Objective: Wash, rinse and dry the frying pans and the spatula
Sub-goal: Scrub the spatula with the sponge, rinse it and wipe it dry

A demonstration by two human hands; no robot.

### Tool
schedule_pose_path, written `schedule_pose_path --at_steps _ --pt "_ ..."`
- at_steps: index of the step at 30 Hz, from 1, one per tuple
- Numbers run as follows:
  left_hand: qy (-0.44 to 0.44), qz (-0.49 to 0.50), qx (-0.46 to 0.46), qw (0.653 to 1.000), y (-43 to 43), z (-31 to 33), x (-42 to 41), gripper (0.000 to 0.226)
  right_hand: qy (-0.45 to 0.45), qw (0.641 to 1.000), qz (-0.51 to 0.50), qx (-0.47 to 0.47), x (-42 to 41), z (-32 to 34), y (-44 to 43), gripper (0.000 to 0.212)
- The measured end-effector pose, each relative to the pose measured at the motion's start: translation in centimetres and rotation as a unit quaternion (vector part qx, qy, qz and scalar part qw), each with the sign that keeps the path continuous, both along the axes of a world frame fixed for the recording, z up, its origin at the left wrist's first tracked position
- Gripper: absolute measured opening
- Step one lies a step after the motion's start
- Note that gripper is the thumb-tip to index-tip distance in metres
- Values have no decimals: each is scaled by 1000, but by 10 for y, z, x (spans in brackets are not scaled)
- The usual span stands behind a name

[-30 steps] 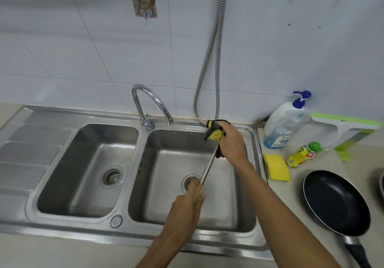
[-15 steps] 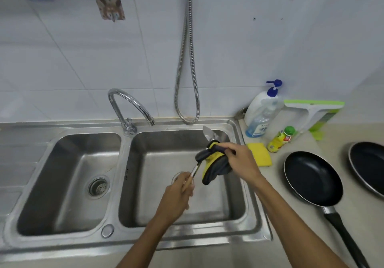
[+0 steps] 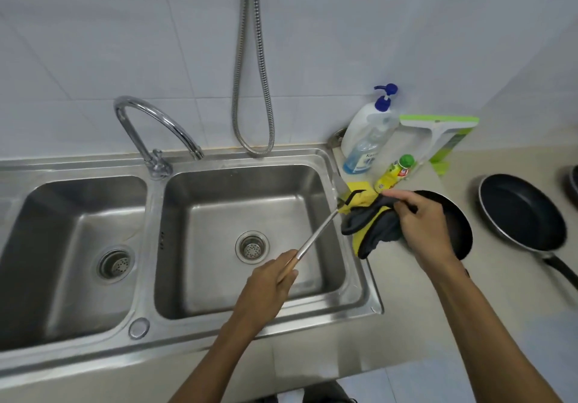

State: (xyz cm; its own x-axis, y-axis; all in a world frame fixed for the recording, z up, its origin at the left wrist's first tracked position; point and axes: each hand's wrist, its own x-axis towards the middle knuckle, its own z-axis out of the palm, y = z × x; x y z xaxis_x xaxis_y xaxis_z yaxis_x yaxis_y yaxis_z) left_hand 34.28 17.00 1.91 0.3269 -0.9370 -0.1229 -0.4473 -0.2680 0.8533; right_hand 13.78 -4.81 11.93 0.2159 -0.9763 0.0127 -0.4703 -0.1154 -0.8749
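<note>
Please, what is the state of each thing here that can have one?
Spatula: left hand grips its handle, over the sink.
Cloth: bunched, right hand grips it, at the spatula's blade.
Tap: no water runs.
Near pan: on the counter, partly behind the right hand.
Far pan: on the counter, empty.
Soap bottle: upright.
Small bottle: lying, cap on.

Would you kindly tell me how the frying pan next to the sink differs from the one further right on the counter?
The near pan is largely covered by the right hand and the yellow-and-grey cloth it holds; the far pan lies uncovered. The far pan's black handle runs toward the lower right; the near pan's handle is hidden. Both are dark inside and sit open side up on the counter.
</note>
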Motion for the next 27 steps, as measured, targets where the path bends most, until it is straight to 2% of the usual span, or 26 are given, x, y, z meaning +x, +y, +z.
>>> schedule_pose_path --at_steps 6,10,12,15,17,18,20,22,24,27 --pt "-18 46 -10 999 13 10 19 36 -7 1000 1 -7 19 3 -5 37" --pt "-111 64 -9 992 20 10 25 41 -17 1000 7 -3 39 7 -14 34" --pt "-96 81 -2 992 17 14 24 41 4 999 46 -24 59 13 -6 35" --pt "-72 108 -1 992 8 24 29 37 81 983 151 -69 92 8 30 39" --pt "-81 106 -20 991 6 29 41 37 87 978 174 -80 105 1 36 40" --pt "-91 104 -29 990 7 26 49 38 66 984 154 -64 111 -3 25 39" --pt "-113 97 -31 988 15 15 62 39 18 998 54 -26 123 -6 -20 35" --pt "-106 103 -21 989 30 5 70 41 6 999 -34 2 134 0 -68 39" --pt "-94 104 -22 990 40 -3 74 44 19 998 -49 23 146 13 -101 44" --pt "-74 106 -24 991 41 -2 72 44 37 999 -13 -11 158 29 -108 44"
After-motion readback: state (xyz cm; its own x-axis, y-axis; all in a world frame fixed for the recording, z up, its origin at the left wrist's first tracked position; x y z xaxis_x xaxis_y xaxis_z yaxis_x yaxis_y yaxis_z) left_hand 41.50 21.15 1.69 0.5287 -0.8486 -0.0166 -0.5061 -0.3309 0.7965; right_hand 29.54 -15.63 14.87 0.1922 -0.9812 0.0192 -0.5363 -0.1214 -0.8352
